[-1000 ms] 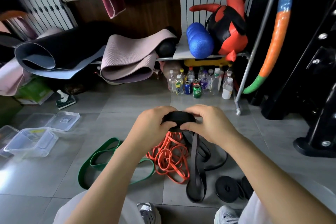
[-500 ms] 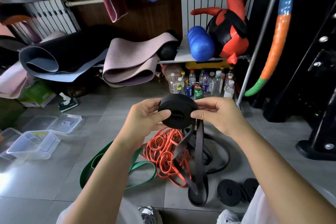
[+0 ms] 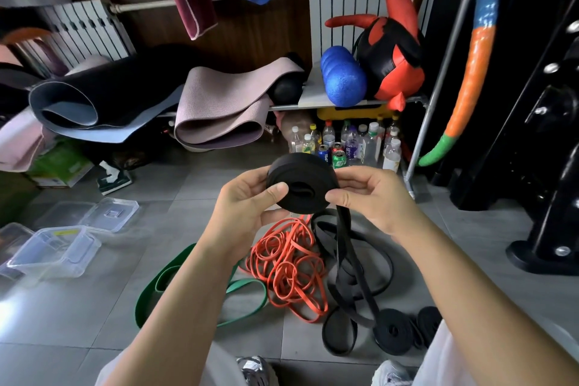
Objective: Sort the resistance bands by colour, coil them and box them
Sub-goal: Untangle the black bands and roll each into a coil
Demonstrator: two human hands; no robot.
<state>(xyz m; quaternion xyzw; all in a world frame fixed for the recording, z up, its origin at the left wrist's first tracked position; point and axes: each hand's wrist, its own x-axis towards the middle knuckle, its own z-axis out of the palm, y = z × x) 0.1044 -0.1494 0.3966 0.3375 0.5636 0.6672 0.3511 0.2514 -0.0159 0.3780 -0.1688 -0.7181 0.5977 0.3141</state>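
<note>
Spreading across the grey tiled floor point(image 3: 188, 338) lie the uncoiled bands: a wide green band point(image 3: 150, 294) at the left, a tangle of orange bands point(image 3: 288, 266) in the middle, and loose black loops point(image 3: 347, 260) just right of it. Clear plastic boxes point(image 3: 53, 252) sit well apart at the far left. Above the tangle, the person's left hand point(image 3: 244, 207) and right hand point(image 3: 372, 197) both grasp a partly wound black coil point(image 3: 300, 182), thumbs pressed on its near face, fingers curled behind it, its tail hanging down into the loose loops. Two small finished black coils point(image 3: 394, 332) rest near the person's right leg.
</note>
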